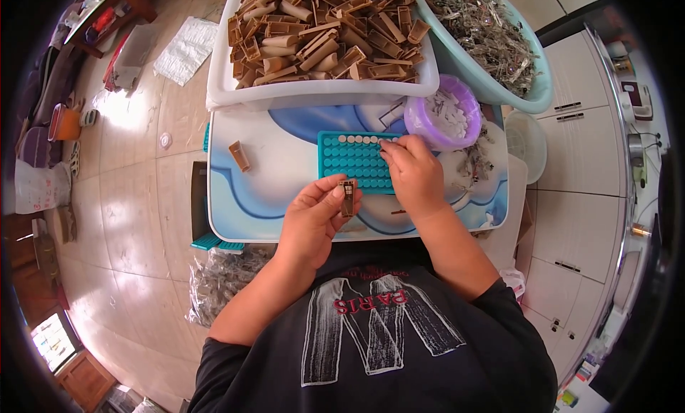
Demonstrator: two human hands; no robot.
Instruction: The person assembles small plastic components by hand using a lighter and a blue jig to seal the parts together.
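Observation:
My left hand [319,212] holds a small brown plastic casing [348,197], upright between thumb and fingers, with some metallic-looking parts inside it. Beyond it lies a teal tray [321,163] with rows of round wells. Pale round discs [358,139] sit along part of its far row. Over the tray's far right corner, my right hand [415,172] has thumb and forefinger pinched together at that row; whatever is between the fingertips is too small to make out. Just right of it stands a purple bowl [412,120] holding many small white pieces.
A white bin [321,93] heaped with brown casings [314,35] spans the table's far side. To its right is a pale green tub [544,85] full of tangled metal parts. One loose casing [240,156] lies on the blue-and-white table [285,170] at left. Metal bits [474,163] lie at right.

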